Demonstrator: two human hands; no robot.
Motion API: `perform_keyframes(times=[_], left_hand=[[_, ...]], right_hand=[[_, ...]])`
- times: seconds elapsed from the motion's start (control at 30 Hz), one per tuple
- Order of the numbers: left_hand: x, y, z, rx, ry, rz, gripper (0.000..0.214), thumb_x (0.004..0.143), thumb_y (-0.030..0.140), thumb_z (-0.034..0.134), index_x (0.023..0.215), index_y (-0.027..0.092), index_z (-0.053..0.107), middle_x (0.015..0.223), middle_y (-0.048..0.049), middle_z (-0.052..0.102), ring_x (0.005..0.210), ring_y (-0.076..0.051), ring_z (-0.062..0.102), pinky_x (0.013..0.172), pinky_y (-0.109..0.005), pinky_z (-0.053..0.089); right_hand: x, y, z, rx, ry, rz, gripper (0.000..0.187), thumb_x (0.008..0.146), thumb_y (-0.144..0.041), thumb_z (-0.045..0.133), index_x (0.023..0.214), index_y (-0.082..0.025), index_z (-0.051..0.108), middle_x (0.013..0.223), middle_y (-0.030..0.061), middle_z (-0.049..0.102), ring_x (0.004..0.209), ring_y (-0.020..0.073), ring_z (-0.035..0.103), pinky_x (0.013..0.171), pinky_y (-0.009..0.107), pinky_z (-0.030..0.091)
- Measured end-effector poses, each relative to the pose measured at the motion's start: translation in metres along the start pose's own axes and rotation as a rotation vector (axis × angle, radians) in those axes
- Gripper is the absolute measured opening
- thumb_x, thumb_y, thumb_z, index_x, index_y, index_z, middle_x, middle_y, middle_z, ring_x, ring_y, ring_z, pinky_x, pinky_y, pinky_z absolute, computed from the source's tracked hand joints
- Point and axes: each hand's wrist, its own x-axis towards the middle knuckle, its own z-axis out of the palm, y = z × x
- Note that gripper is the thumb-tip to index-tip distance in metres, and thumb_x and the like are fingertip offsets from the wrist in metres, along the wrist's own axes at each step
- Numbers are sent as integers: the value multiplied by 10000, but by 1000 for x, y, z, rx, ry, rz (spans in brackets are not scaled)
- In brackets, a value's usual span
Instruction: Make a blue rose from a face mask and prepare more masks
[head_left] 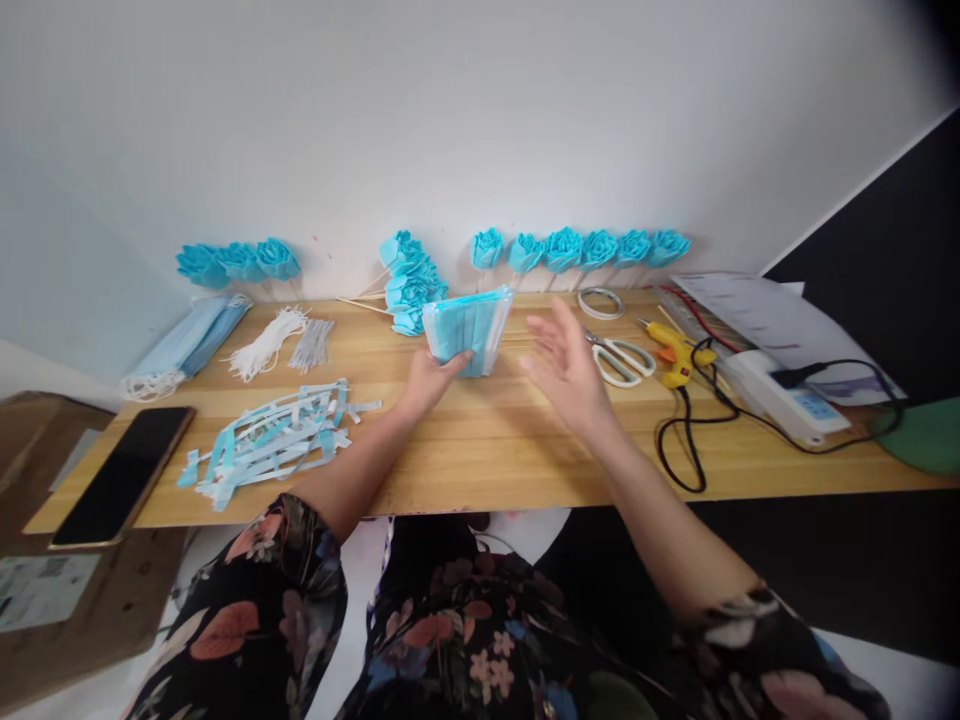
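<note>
My left hand point(429, 380) grips the lower edge of a stack of blue mask pieces point(469, 328) and holds it upright above the wooden table point(510, 450). My right hand point(566, 365) hovers just to the right of the stack, fingers spread and empty, palm turned toward it. White-handled scissors point(621, 358) lie right behind my right hand.
Blue fabric roses point(581, 248) lean on the wall; more roses point(238, 260) stand at the left. Cut blue strips point(274, 438), white ear loops point(266, 342), whole masks point(184, 345) and a phone point(124, 475) lie left. A yellow glue gun point(679, 350), tape roll point(600, 302) and cabled device point(787, 400) lie right.
</note>
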Motion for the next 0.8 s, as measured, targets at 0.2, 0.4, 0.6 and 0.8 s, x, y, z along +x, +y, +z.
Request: perform_keyframes(times=[0.2, 0.4, 0.6, 0.8], left_hand=[[-1, 0, 2, -93, -54, 64, 526, 615, 512, 872, 964, 131, 772, 1045, -116, 790, 1050, -309, 728, 984, -450, 572], [-1, 5, -1, -59, -64, 56, 490, 651, 482, 874, 999, 152, 776, 1046, -87, 793, 1046, -299, 729, 963, -427, 585], [5, -10, -2, 13, -99, -45, 474, 613, 468, 882, 917, 123, 770, 1005, -122, 794, 1035, -309, 727, 969, -456, 573], [-4, 2, 2, -8, -80, -48, 515, 641, 487, 876, 1002, 132, 777, 1073, -108, 791, 1049, -314, 729, 982, -468, 578]], right_hand=[[65, 39, 2, -107, -312, -16, 591, 701, -401, 799, 1251, -208, 697, 1231, 89, 721, 1180, 304, 659, 1034, 453, 507], [81, 59, 0, -185, -354, -6, 329, 743, -490, 761, 832, -174, 780, 864, 44, 763, 908, 258, 714, 872, 385, 549], [70, 72, 3, -160, -324, -20, 333, 769, -470, 729, 924, -177, 762, 920, 51, 760, 864, 216, 686, 840, 356, 533], [61, 56, 5, -207, -232, -101, 328, 835, -484, 632, 809, -167, 714, 787, 41, 706, 757, 196, 630, 703, 305, 498]])
